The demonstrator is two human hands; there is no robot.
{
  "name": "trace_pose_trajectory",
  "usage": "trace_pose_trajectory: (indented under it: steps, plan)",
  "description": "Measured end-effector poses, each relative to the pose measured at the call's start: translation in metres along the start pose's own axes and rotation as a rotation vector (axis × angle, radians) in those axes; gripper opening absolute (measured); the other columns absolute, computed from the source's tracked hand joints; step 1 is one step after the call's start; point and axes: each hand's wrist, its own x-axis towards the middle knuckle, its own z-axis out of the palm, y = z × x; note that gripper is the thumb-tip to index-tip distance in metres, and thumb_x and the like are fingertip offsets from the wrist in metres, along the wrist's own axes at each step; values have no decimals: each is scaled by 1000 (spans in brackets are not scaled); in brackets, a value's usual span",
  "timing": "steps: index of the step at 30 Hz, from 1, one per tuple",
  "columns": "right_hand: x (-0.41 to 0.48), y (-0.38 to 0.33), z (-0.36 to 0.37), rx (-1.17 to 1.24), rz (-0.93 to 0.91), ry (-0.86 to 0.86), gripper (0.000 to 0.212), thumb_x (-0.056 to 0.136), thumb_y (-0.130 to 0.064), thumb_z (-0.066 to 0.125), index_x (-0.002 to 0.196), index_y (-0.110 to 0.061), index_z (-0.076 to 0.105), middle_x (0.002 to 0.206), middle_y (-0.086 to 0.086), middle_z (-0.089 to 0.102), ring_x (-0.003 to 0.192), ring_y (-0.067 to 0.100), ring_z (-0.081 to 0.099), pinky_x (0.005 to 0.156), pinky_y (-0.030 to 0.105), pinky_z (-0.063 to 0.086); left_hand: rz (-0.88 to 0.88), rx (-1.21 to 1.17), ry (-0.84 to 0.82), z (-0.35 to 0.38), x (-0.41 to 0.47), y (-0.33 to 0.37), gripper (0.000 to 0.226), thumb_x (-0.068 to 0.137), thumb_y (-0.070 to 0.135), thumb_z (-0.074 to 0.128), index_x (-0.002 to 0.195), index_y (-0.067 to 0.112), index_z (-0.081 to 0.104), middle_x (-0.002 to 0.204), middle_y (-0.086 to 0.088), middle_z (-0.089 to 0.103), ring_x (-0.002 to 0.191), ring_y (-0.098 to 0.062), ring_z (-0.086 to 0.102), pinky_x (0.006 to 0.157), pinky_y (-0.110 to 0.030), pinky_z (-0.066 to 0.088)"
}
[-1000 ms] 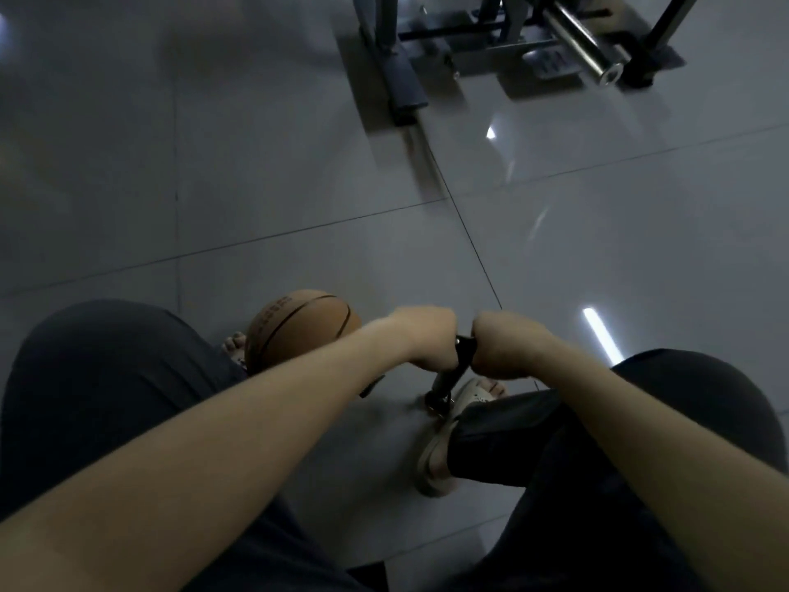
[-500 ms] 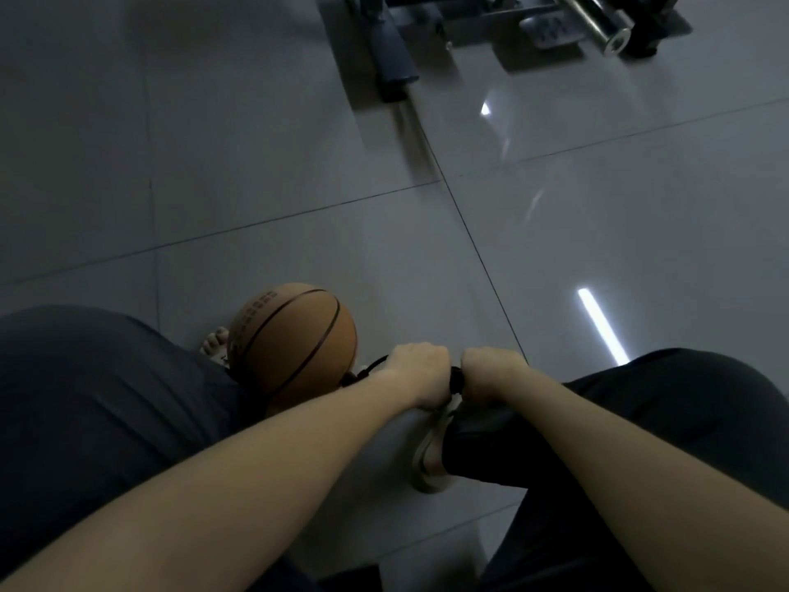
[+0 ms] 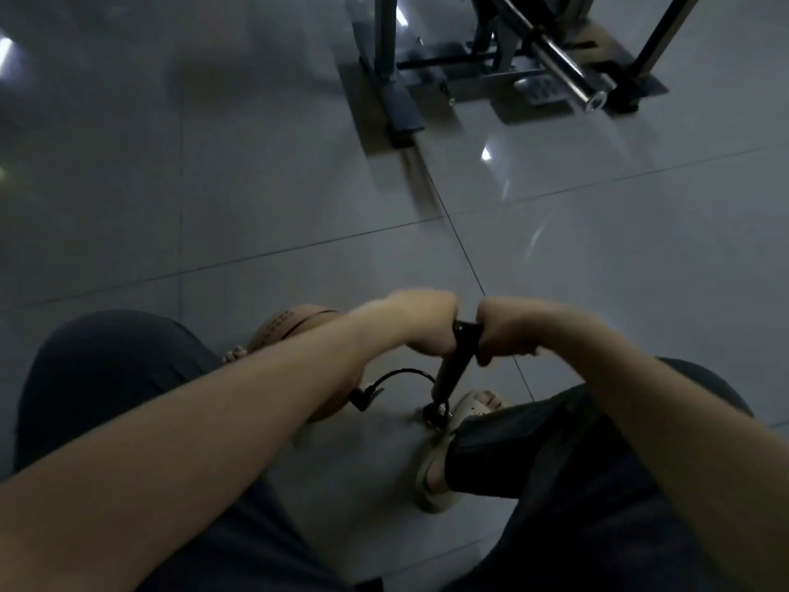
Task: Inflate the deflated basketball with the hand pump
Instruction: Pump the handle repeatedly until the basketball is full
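A black hand pump (image 3: 453,369) stands upright on the grey tile floor, its base beside my sandalled right foot (image 3: 444,446). My left hand (image 3: 427,320) grips the left side of its T-handle and my right hand (image 3: 506,329) grips the right side, with the handle raised. A thin black hose (image 3: 395,376) curves from the pump's lower end to the orange basketball (image 3: 290,329). The ball lies on the floor by my left foot, mostly hidden behind my left forearm.
A metal gym frame (image 3: 401,104) with a chrome bar (image 3: 568,74) stands on the floor at the upper right. My dark-trousered knees (image 3: 106,369) flank the pump on both sides. Glossy tiles stretch between the pump and the frame.
Both hands have come up with the pump handle from the low position of half a second ago, so the pump's shaft now shows. My head has tilted up, and the ball is more hidden.
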Motion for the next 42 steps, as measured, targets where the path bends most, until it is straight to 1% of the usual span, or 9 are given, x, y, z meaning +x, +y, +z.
trace_pose_trajectory:
  steps: [4,11,17,24,30,33,38,40,42]
  plan:
    - [-19,-4,-26,54,-25,16,13,85,-11,70,93,-2,65,61,4,53,48,15,46,49,28,42,14,-43,10,-33,-8,3,13,87,22,68,80,11,65,66,-2,58,58,-18,53,52,-28,43]
    - [28,1,47,-138,-54,60,24,87,-15,57,65,-15,48,63,2,50,55,17,47,51,26,38,-33,5,-42,49,23,-8,14,88,27,60,91,13,60,80,-3,61,67,-21,57,56,-30,43]
    - [63,19,77,-175,-37,31,17,86,-23,57,76,-17,45,75,1,52,77,26,57,67,34,48,-16,-21,-40,88,43,-10,15,90,29,58,92,15,54,104,-11,66,88,-32,62,67,-33,42]
    - [89,22,101,-265,-42,36,13,86,-26,58,88,-16,50,78,2,53,78,26,58,66,32,47,-25,-63,-46,119,54,-20,16,90,29,59,93,14,54,108,-14,67,97,-34,64,70,-35,43]
    - [79,13,88,-303,-54,89,15,84,-26,59,77,-18,49,72,0,54,71,24,59,62,31,49,-16,-201,-70,98,33,-34,20,88,31,61,77,14,58,79,-8,65,75,-31,63,57,-30,42]
    - [72,4,76,-250,-15,-71,29,79,-26,73,98,-15,54,82,4,63,76,23,69,67,34,59,12,-401,-173,77,13,-57,35,86,45,69,101,14,66,83,-6,72,74,-26,70,63,-37,57]
    - [71,-24,28,-233,-72,-155,85,69,-46,84,136,-12,45,134,7,50,117,27,53,100,40,47,-260,-662,66,56,-4,-146,47,79,59,73,105,21,64,91,-3,71,82,-24,71,77,-43,62]
    - [78,-48,19,-147,-142,-56,89,73,-52,79,142,-12,40,141,8,47,125,28,48,105,41,43,-475,-658,254,65,-10,-186,48,77,62,72,104,24,63,101,-3,69,89,-23,67,83,-45,58]
    - [97,-83,25,-16,-226,64,81,79,-53,73,142,-12,41,140,9,50,123,27,51,102,40,44,-675,-691,232,83,-17,-214,73,71,64,76,125,19,55,126,-8,60,109,-27,59,96,-47,51]
